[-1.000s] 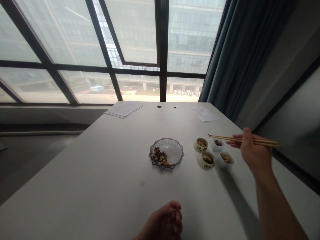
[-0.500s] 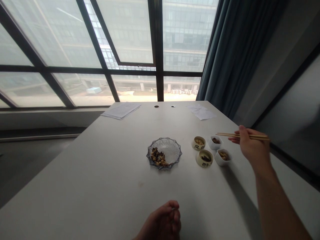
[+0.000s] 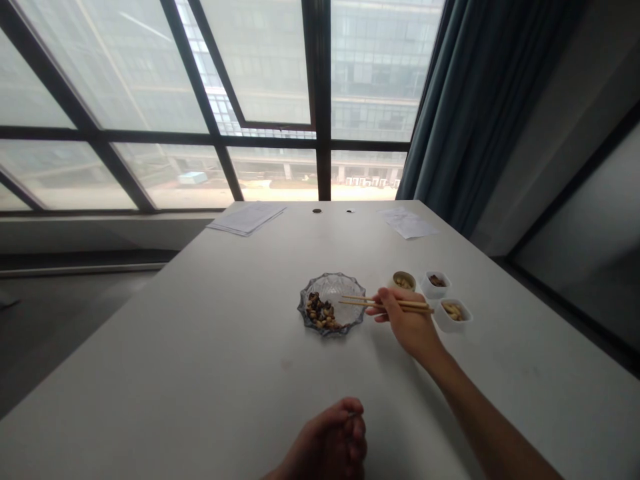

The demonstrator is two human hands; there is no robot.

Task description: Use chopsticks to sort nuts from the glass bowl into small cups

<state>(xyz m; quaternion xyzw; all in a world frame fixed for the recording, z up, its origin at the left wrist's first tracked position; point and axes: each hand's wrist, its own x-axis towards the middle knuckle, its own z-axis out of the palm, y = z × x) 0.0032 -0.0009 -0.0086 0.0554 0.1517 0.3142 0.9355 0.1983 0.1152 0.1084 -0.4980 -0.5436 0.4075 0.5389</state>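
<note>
My right hand holds a pair of wooden chopsticks across its fingers, with their tips above the bare side of a cut-glass dish. Nothing shows between the tips. A heap of mixed dark and tan nuts lies in the dish's left half. Next to my hand stand a cream ceramic cup and white square bowls holding nuts. My hand hides a second cream cup. My left hand rests curled at the near table edge, its fingers closed.
Loose papers lie at the far end of the white table. Beyond that end stands a large dark-framed window, with a blue-grey curtain at its right. The floor lies left of the table.
My right hand has moved left and toward the table, from right of the bowls to beside the glass dish. The chopsticks now reach over the dish. My left hand has barely moved.
</note>
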